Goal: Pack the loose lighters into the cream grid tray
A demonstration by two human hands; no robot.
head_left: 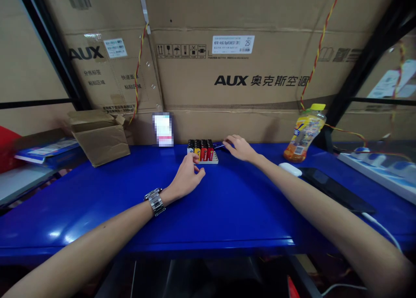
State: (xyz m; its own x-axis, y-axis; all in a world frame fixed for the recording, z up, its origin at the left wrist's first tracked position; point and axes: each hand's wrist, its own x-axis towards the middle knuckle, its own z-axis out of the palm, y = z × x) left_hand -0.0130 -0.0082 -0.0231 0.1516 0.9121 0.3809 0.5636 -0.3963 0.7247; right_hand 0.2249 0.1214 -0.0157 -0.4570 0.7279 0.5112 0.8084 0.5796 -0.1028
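Note:
A small tray of lighters, black, yellow and red, stands at the far middle of the blue table. My left hand, with a metal watch on the wrist, rests curled against the tray's front left corner, thumb and fingers touching it. My right hand lies palm down just right of the tray, its fingers reaching onto a dark blue lighter lying on the table beside the tray.
An open cardboard box sits at the left, a phone with a lit screen leans against big cartons behind. An orange drink bottle, white mouse, black pad and power strip are at the right.

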